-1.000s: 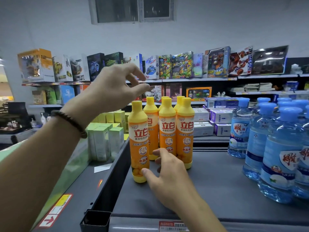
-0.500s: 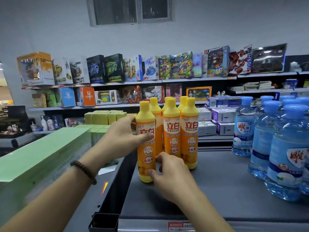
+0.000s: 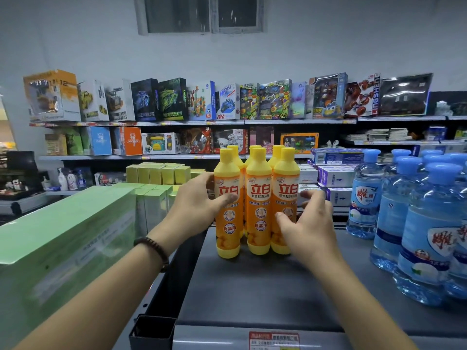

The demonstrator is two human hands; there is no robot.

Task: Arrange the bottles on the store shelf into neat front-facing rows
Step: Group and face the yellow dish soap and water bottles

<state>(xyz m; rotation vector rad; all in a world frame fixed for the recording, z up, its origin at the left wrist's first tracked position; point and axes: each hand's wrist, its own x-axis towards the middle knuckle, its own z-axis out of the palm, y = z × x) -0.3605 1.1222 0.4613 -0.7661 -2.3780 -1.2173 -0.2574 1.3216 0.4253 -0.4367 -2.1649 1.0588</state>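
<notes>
Six glossy orange plastic bottles (image 3: 255,200) with yellow caps and tapered shoulders stand upright in two tight rows of three near the middle of a matte grey metal shelf (image 3: 252,294), labels facing forward. The left hand (image 3: 199,200), a dark beaded bracelet (image 3: 154,248) at its wrist, cups the left front bottle, thumb lying across its label. The right hand (image 3: 307,221) curves around the right front bottle, fingers spread and lightly bent. Half a second earlier the right hand sat low at the bottles' bases; it has since shifted to the right flank. Clear blue water bottles (image 3: 414,223) stand well apart at right.
</notes>
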